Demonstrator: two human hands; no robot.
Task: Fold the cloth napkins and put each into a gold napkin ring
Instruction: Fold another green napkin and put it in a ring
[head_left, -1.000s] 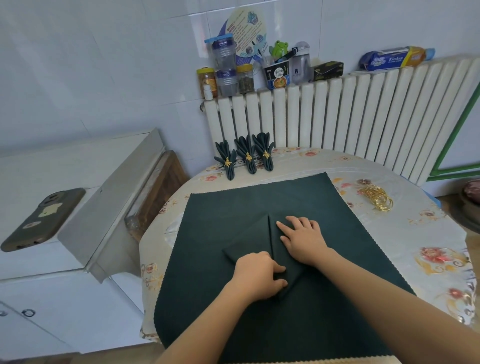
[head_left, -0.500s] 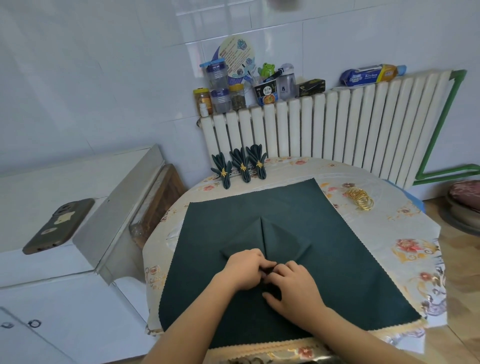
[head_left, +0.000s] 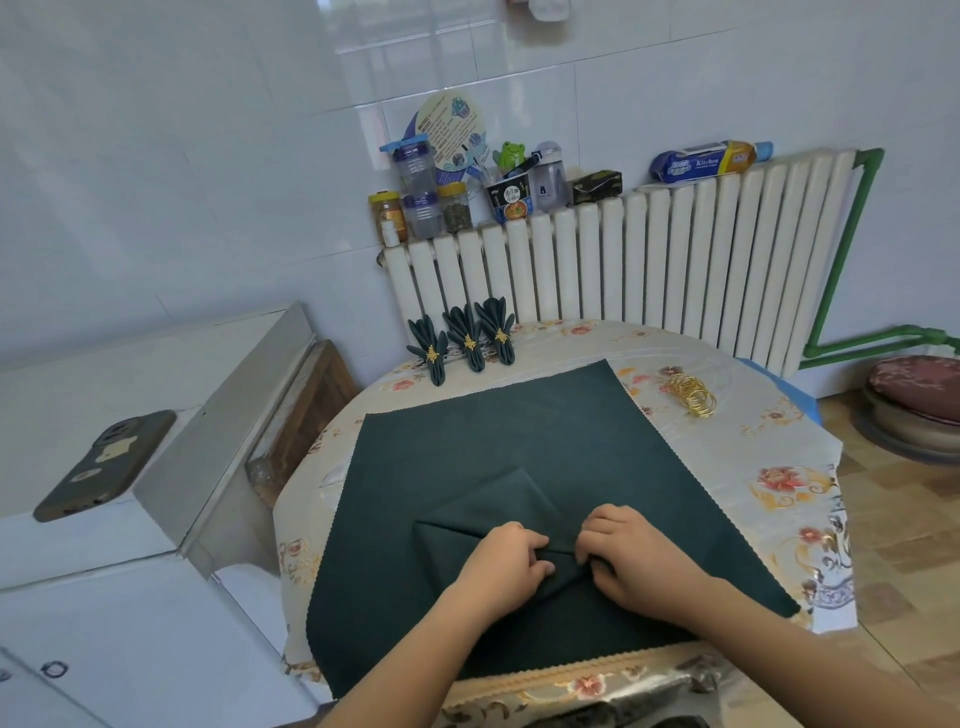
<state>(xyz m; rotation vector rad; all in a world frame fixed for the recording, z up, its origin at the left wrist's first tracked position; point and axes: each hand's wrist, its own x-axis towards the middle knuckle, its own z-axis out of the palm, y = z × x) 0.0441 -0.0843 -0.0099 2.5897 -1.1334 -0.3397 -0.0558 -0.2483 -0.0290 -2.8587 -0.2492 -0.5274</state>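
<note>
My fingers (head_left: 537, 543) on the left hand (head_left: 506, 564) curl and pinch a fold of the dark green napkin (head_left: 493, 512), and my right hand (head_left: 631, 558) pinches the same bunched fold just beside it. The napkin lies on a larger green cloth (head_left: 545, 415) covering the surface (head_left: 769, 467). Three finished napkins (head_left: 465, 340) stand at the far edge; loose gold rings (head_left: 691, 395) lie to the right.
</note>
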